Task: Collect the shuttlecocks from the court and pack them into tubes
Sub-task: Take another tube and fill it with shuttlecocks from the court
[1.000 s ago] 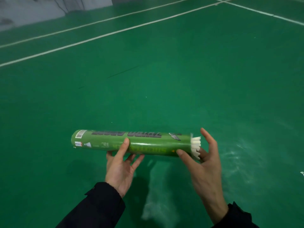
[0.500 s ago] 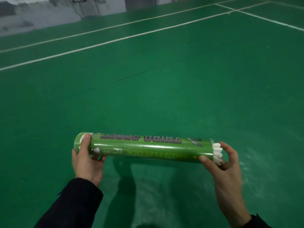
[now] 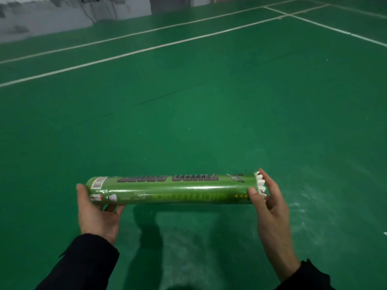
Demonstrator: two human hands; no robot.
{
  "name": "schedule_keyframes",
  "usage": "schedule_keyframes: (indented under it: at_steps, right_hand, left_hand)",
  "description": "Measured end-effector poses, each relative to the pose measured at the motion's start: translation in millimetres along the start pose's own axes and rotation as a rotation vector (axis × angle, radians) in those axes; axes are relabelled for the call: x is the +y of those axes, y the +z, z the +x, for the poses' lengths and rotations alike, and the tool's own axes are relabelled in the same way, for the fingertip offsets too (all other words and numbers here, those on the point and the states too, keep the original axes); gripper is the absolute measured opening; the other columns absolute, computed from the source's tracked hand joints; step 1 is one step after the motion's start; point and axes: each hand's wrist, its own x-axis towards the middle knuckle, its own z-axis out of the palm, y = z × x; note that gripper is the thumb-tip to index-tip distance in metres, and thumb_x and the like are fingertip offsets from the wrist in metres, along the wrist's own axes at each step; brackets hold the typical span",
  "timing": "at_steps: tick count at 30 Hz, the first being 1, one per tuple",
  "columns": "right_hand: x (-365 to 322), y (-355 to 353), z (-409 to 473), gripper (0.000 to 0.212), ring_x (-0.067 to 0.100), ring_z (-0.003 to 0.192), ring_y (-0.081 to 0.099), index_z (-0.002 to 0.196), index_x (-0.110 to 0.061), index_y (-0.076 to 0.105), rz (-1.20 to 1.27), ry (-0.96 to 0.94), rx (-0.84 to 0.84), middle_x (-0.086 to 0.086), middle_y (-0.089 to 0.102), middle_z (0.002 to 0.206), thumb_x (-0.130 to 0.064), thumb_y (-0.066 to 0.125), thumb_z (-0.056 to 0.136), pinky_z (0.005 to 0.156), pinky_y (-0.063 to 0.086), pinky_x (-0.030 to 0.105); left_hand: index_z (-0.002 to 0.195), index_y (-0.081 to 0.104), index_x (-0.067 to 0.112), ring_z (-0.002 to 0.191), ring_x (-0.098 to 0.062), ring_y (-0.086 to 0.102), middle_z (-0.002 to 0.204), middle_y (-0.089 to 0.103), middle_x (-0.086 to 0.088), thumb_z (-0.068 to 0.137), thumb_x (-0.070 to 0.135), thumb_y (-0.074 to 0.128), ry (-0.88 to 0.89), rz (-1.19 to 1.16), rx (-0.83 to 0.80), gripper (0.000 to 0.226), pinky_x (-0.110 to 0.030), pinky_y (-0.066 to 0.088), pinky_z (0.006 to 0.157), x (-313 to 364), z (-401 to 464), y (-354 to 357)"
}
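Observation:
A long green shuttlecock tube lies level between my hands above the court floor. My left hand cups its closed left end, by the barcode label. My right hand grips the open right end, thumb on the tube's side and fingers curled over the mouth. White feathers of a shuttlecock stick out of that mouth against my right fingers. How many shuttlecocks are inside is hidden.
Green court floor stretches all around, with white lines at the back and right. A grey wall stands far left. A small white object shows at the right edge.
My left hand slid from the tube's middle to its left end. The right hand closed over the feathers, which poke out less. The tube sits a little further right and lower in view.

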Motion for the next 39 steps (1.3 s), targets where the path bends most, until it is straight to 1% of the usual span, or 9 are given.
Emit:
schedule_keyframes:
  at_steps: [3,5,8,10,18,22,27,33,39]
  right_hand:
    - [6.7,-1.4,-1.8,0.043,-0.011,0.099,0.066,0.141,-0.030,0.050,0.007,0.007,0.027,-0.029,0.073,0.104,-0.011,0.052,0.102,0.082,0.048,0.005]
    - [8.3,-1.1,-0.6,0.031,-0.007,0.085,0.067,0.126,-0.031,0.054,0.015,0.038,0.058,-0.020,0.076,0.091,-0.013,0.055,0.100,0.074,0.049,0.007]
    - [10.8,2.6,1.1,0.014,0.002,0.081,0.067,0.111,-0.018,0.062,0.025,0.061,0.032,-0.010,0.078,0.089,-0.019,0.059,0.097,0.071,0.051,0.011]
    - [12.9,5.6,-0.6,0.020,0.003,0.091,0.070,0.109,-0.013,0.071,0.004,0.060,-0.031,-0.008,0.079,0.099,-0.021,0.057,0.098,0.076,0.051,0.010]
    - [0.9,11.0,14.2,0.020,0.003,0.099,0.071,0.103,-0.022,0.077,-0.102,-0.009,-0.206,-0.015,0.078,0.103,-0.030,0.061,0.093,0.083,0.052,0.014]
    - [1.9,11.5,16.7,0.029,0.005,0.102,0.072,0.105,-0.018,0.077,-0.063,-0.003,-0.228,-0.011,0.078,0.106,-0.036,0.059,0.090,0.083,0.052,0.013]
    - [21.4,13.9,8.5,0.032,0.009,0.092,0.071,0.104,-0.014,0.073,-0.002,-0.008,0.040,-0.003,0.077,0.098,-0.037,0.063,0.085,0.074,0.055,0.014]
    - [24.9,9.9,5.7,0.009,-0.005,0.082,0.067,0.094,-0.022,0.070,0.027,0.003,0.145,-0.008,0.074,0.088,-0.028,0.063,0.093,0.071,0.054,0.009]
    - [37.3,13.1,-6.1,0.045,0.019,0.104,0.068,0.104,-0.017,0.074,0.140,0.102,0.283,-0.003,0.076,0.098,-0.050,0.071,0.074,0.093,0.057,0.034]
  left_hand:
    - [0.111,0.065,0.021,0.093,-0.014,0.072,0.105,0.073,-0.003,0.105,0.038,0.050,0.039,0.132,0.016,0.024,-0.038,0.057,0.092,7.5,7.2,-5.2]
    - [0.101,0.061,0.022,0.082,-0.012,0.067,0.095,0.069,-0.002,0.105,0.031,0.043,0.052,0.217,0.013,0.020,-0.034,0.054,0.084,7.2,12.6,-11.7]
    - [0.110,0.061,0.024,0.084,-0.014,0.064,0.096,0.067,-0.001,0.106,0.031,0.037,0.037,0.300,0.022,0.025,-0.033,0.051,0.079,10.2,16.0,-17.7]
    - [0.115,0.066,0.022,0.088,-0.015,0.064,0.099,0.068,-0.003,0.107,0.033,0.034,0.026,0.329,0.003,0.035,-0.033,0.050,0.082,13.3,19.0,-20.3]
    - [0.098,0.060,0.022,0.085,-0.013,0.064,0.096,0.068,-0.001,0.110,0.023,0.039,0.041,0.392,0.086,0.025,-0.033,0.052,0.082,4.3,4.0,-23.3]
    - [0.112,0.066,0.016,0.088,-0.013,0.067,0.098,0.071,-0.003,0.108,0.044,0.047,0.017,0.304,0.027,0.034,-0.034,0.053,0.087,7.9,3.0,-28.2]
    - [0.124,0.065,0.006,0.086,-0.013,0.066,0.097,0.069,-0.004,0.105,0.042,0.050,0.111,0.328,-0.112,0.044,-0.034,0.051,0.093,15.2,2.8,-20.4]
    - [0.111,0.072,0.015,0.092,-0.019,0.066,0.095,0.074,-0.006,0.109,0.038,0.044,0.222,0.407,-0.092,0.037,-0.044,0.047,0.104,10.8,-7.6,-5.2]
    - [0.111,0.071,0.013,0.084,-0.015,0.070,0.087,0.076,-0.001,0.112,0.042,0.028,0.192,0.212,-0.122,0.052,-0.034,0.055,0.088,24.6,-11.9,6.8]
